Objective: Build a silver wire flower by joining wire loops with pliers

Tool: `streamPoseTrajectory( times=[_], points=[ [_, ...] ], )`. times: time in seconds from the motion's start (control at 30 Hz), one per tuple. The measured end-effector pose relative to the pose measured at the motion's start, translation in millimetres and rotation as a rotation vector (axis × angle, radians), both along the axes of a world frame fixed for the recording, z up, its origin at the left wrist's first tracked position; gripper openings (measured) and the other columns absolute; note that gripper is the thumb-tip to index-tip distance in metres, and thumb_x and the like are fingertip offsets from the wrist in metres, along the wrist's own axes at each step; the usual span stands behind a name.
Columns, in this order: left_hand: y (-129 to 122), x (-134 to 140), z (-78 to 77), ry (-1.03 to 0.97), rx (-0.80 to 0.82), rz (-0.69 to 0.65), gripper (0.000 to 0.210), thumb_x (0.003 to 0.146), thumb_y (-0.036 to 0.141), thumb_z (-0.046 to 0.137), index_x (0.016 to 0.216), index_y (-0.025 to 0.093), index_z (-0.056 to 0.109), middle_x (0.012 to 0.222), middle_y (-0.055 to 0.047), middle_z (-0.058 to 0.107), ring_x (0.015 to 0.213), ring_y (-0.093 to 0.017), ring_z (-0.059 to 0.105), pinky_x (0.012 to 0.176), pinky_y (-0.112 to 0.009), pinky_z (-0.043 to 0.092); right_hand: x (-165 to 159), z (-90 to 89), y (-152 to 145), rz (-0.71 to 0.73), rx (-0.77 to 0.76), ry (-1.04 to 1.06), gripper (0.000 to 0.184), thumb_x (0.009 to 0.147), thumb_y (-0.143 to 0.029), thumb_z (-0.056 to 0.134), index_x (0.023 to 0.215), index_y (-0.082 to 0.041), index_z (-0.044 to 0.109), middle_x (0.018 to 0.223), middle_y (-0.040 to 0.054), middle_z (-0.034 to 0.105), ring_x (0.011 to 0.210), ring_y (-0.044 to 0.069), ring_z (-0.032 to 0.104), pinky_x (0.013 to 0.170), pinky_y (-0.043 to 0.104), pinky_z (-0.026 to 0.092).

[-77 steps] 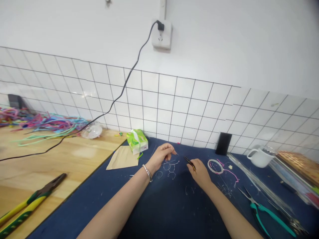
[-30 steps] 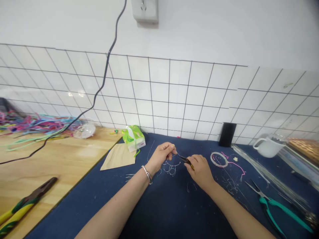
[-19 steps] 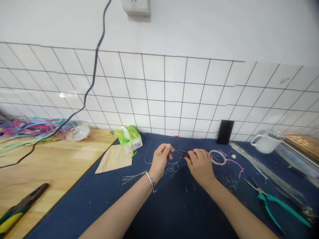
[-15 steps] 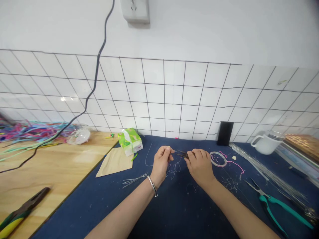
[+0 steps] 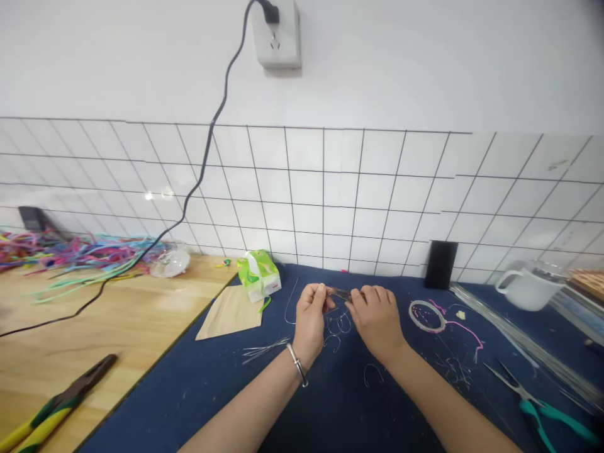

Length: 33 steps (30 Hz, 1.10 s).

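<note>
My left hand (image 5: pixel 311 313), with a silver bangle (image 5: pixel 296 365) at the wrist, is closed in a pinch on a thin wire, mostly hidden by the fingers. My right hand (image 5: pixel 377 318) grips small dark-jawed pliers (image 5: pixel 343 294), whose handles are covered by the palm. The jaws point left and meet my left fingertips. Below the hands, curled pieces of wire (image 5: pixel 338 325) lie on the dark blue mat (image 5: pixel 330 402). One more bent wire (image 5: pixel 374 371) rests nearer to me.
Right: a beaded ring (image 5: pixel 427 316) with pink cord, teal-handled pliers (image 5: pixel 533 402), a bundle of wires (image 5: pixel 514 336), a white mug (image 5: pixel 531 288). Left: a tissue pack (image 5: pixel 259 275), beige paper (image 5: pixel 231 314), yellow-green pliers (image 5: pixel 66 399), coloured pipe cleaners (image 5: pixel 94 251) and a black cable (image 5: pixel 205 151).
The pliers in my right hand have come closer to my left fingertips, and their jaws now meet them. The whole view has shifted slightly left and up.
</note>
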<state>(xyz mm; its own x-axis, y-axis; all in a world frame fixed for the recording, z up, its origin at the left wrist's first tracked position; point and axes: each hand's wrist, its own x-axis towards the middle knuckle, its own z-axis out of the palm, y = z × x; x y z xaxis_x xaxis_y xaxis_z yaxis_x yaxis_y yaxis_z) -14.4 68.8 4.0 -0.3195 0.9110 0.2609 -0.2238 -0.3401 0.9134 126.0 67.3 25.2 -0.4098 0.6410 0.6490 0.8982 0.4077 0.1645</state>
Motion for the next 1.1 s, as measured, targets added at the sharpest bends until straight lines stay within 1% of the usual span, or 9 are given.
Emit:
streamPoseTrajectory(
  times=[0.3, 0.67, 1.1],
  points=[
    [-2.0, 4.8, -0.6, 0.029, 0.033, -0.015, 0.019, 0.085, 0.036, 0.050, 0.080, 0.018, 0.055, 0.067, 0.001, 0.054, 0.064, -0.012, 0.050, 0.064, -0.023, 0.039, 6.0, 0.4, -1.6, 0.000, 0.032, -0.025, 0.027, 0.089, -0.033, 0.042, 0.107, -0.018, 0.056, 0.085, 0.0096, 0.052, 0.086, 0.023, 0.042, 0.075, 0.038, 0.030],
    [-4.8, 8.5, 0.6, 0.126, 0.038, 0.084, 0.021, 0.084, 0.037, 0.050, 0.078, 0.018, 0.054, 0.069, 0.000, 0.057, 0.066, -0.013, 0.052, 0.067, -0.025, 0.041, 10.2, -0.1, -2.8, 0.024, 0.076, -0.024, 0.028, 0.089, -0.030, 0.043, 0.111, -0.016, 0.055, 0.084, 0.0103, 0.052, 0.086, 0.023, 0.043, 0.076, 0.038, 0.031],
    [-5.3, 7.5, -0.1, 0.197, 0.058, 0.120, 0.020, 0.085, 0.035, 0.048, 0.077, 0.018, 0.054, 0.071, -0.001, 0.057, 0.069, -0.014, 0.052, 0.070, -0.026, 0.040, 12.2, -1.5, -2.8, 0.033, 0.041, -0.049, 0.029, 0.090, -0.026, 0.042, 0.115, -0.015, 0.053, 0.085, 0.0104, 0.053, 0.085, 0.023, 0.043, 0.075, 0.038, 0.031]
  ],
)
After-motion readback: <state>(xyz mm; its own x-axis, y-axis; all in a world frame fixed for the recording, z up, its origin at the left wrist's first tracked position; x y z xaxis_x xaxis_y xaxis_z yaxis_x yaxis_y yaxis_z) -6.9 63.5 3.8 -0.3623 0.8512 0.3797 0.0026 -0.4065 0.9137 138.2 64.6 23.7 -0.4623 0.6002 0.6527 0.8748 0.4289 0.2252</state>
